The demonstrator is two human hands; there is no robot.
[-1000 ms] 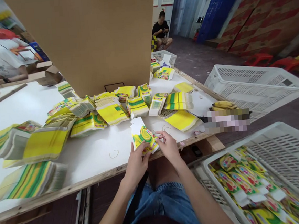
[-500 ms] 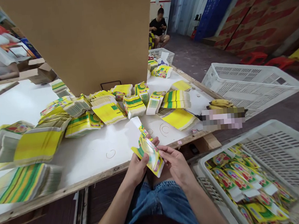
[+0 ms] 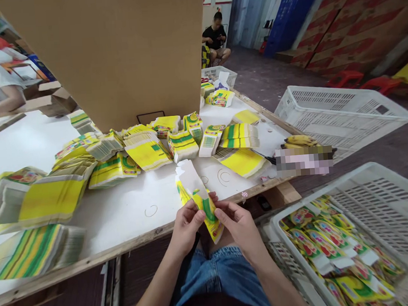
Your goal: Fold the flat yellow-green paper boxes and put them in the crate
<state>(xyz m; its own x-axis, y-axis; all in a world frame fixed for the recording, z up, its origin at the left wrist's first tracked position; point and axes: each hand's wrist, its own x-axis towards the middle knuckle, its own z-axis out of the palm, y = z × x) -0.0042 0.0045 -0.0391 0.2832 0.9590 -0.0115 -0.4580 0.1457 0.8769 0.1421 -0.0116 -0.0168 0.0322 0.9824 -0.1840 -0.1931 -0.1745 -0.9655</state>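
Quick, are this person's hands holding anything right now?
Left hand: closed, holding the yellow packet.
Right hand: closed, pinching the same packet's edge.

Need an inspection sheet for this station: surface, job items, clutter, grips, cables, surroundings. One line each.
Surface: white tabletop with a wooden edge.
Job items: one yellow-green printed packet held at the near edge; stacks of yellow-green flat packaging beyond and to the left.
Clutter: thin brown loops on the tabletop; yellow bananas at its right edge.
Grips: left hand and right hand both pinch the packet.
Cables: nothing clearly seen.
Surroundings: white perforated plastic crate holding packets at right; tall brown cardboard panel behind the stacks; seated person in black top in the background.
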